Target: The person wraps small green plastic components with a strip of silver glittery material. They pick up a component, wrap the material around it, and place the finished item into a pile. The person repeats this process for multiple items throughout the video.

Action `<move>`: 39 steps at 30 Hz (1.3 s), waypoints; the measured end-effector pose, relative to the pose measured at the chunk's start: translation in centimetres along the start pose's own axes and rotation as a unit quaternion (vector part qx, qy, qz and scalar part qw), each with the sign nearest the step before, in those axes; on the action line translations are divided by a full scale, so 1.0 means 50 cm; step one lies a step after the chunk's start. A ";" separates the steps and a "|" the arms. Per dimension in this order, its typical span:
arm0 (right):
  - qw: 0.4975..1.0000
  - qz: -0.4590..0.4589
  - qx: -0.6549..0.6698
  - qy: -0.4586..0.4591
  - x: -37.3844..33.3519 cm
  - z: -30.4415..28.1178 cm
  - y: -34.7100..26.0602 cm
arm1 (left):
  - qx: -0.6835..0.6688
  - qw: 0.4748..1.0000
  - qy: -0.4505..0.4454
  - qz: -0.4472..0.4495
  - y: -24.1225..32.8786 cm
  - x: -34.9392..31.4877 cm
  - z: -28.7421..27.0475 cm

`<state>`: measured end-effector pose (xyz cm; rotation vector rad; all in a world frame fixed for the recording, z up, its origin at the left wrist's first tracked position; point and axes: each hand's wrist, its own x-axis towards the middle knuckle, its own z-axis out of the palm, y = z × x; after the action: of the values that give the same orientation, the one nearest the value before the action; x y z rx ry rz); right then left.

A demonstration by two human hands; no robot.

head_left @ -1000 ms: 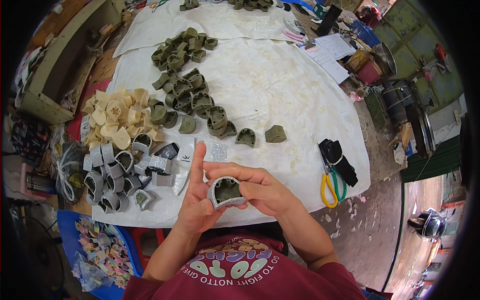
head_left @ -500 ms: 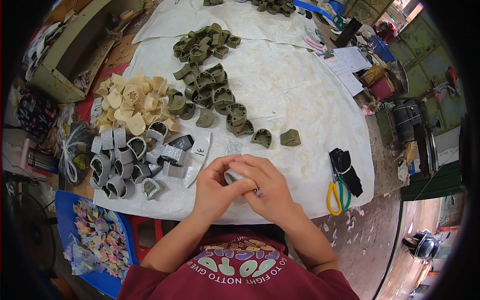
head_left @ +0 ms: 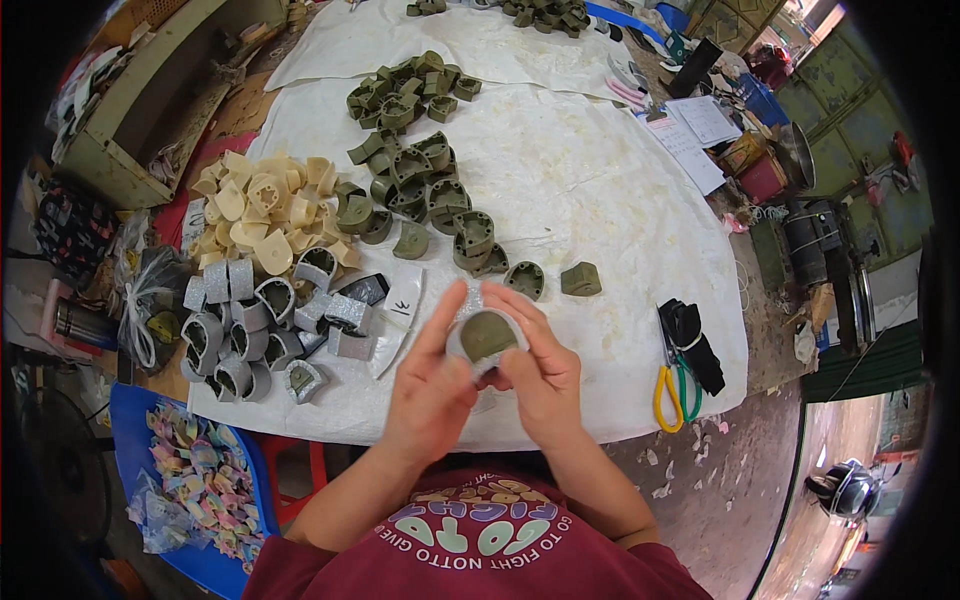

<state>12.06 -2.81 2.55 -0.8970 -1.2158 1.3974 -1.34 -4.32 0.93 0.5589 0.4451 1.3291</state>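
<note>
White-covered tabletop (head_left: 630, 210) spread with green blocks (head_left: 475, 240), cream caps (head_left: 273, 253), silver pieces (head_left: 241, 281). Silver-edged block (head_left: 488, 335) held above near edge by right hand (head_left: 548, 385), grip closed; left hand (head_left: 430, 400) blurred against it, grip cannot be told. Floor (head_left: 710, 490) scrap-littered.

"How does the piece (head_left: 488, 333) look?"
"I see its rounded olive-green face turned up toward me, a silvery band around its side, held between left hand (head_left: 435, 390) and right hand (head_left: 543, 378)."

Steel flask (head_left: 84, 326); papers (head_left: 706, 122); red stool (head_left: 318, 458)
</note>
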 end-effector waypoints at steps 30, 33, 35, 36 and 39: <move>0.995 0.027 -0.020 -0.090 0.006 0.004 0.017 | 0.094 0.989 0.113 0.015 0.000 0.000 -0.008; 0.987 -0.036 -0.145 -0.062 -0.007 0.021 0.040 | 0.231 0.952 0.162 0.116 -0.025 0.004 -0.007; 0.985 -0.016 -0.169 -0.010 -0.020 0.033 0.057 | 0.222 0.961 0.154 0.054 -0.016 -0.001 -0.009; 0.983 -0.006 -0.181 0.016 -0.024 0.039 0.062 | 0.216 0.963 0.156 0.037 -0.012 0.001 -0.008; 0.987 0.123 0.092 -0.046 -0.007 0.029 0.059 | 0.117 0.979 0.165 0.036 -0.001 0.003 -0.019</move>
<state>10.10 -3.30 -0.05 -0.8838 -1.0483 1.7351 -1.84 -4.06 0.15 0.5527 0.8692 1.4553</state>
